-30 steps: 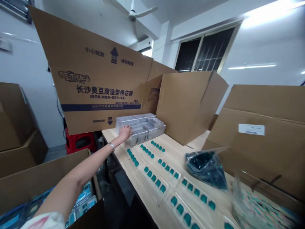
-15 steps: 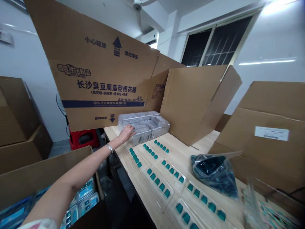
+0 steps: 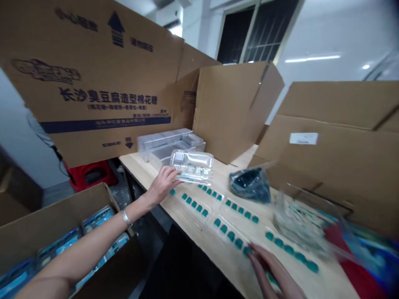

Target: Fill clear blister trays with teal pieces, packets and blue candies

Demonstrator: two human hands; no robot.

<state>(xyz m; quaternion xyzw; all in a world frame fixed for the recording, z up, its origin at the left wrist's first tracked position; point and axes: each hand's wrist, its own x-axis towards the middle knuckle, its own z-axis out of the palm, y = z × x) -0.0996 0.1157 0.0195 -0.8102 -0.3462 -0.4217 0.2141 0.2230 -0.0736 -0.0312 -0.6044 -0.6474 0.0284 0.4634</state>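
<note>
In the head view, the person's left hand [image 3: 163, 185] grips 1 clear plastic blister tray [image 3: 191, 167] at 12 o'clock, its fingers curled against the tray's left end. The right hand [image 3: 269, 270], fingers loosely extended, is at 5 o'clock, touching or just beside a row of teal pieces [image 3: 288, 248] on the wooden table [image 3: 137, 164]. Other teal rows already lie across the table. A stack of clear trays [image 3: 165, 145] remains at 12 o'clock, and a cardboard box [image 3: 59, 211] of blue-carded packs [image 3: 96, 219] sits at 7 o'clock.
</note>
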